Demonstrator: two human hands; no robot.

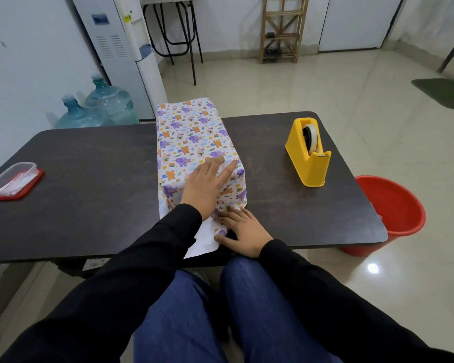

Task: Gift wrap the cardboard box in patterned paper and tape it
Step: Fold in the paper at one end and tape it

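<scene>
Head view showed the wrapped box (pixel 192 137) on the table (pixel 89 184), left hand (pixel 207 184) flat atop it, right hand (pixel 243 231) pressing down the flimsy, tear-prone end flap (pixel 205 241), probably best pinched at its corners.

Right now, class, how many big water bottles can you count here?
2. The nearer water bottle stands on the floor beyond the table's far edge; the farther water bottle sits behind it, beside the white dispenser. The table may hide more.

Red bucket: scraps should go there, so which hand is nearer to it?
Right. The right hand rests on the paper flap on the table, left of the red bucket; the left hand lies atop the wrapped box, farther left.
</scene>
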